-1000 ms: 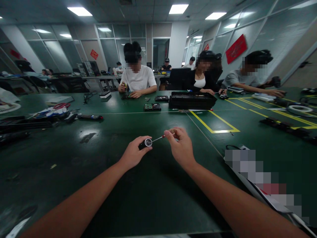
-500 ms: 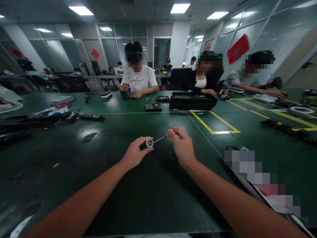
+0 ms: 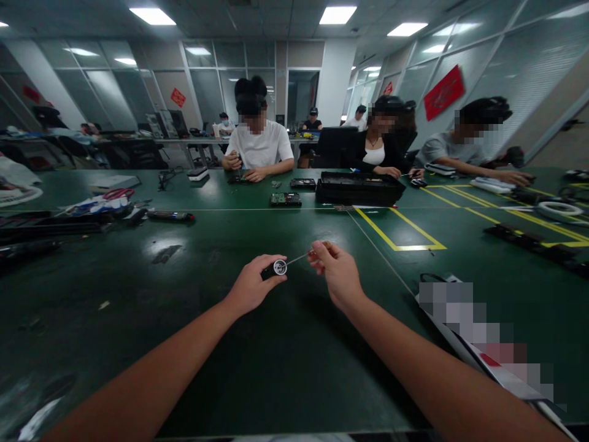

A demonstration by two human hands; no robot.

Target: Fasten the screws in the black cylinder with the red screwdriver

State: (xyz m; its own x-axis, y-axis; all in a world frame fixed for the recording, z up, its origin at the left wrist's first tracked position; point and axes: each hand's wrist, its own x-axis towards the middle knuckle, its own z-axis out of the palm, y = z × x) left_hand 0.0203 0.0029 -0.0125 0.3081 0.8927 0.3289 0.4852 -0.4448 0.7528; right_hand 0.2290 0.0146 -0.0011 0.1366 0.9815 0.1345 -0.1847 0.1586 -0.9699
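Note:
Between the thumb and fingers of my left hand [image 3: 251, 285] is a small dark cylindrical part [image 3: 280, 267] with a light ring around its open end, which faces me. Its exact kind is too small to make out. My right hand [image 3: 339, 270] is closed around the handle of a screwdriver [image 3: 298, 258], and most of that handle is hidden by the fingers. The thin metal shaft slopes down to the left, its tip at the ringed end of the part. Both hands are above the green table [image 3: 285, 368].
A black open housing [image 3: 359, 189] and a circuit-board device [image 3: 286, 199] lie farther back. To the left are a dark pen-shaped tool [image 3: 171, 217] and cables [image 3: 105, 202]. A white bag-like item [image 3: 488, 337] lies right. Several co-workers sit across the table.
My right-hand fingers have shifted around the screwdriver handle, hiding more of it. The left hand holds the part almost in the same place, with its end turned slightly.

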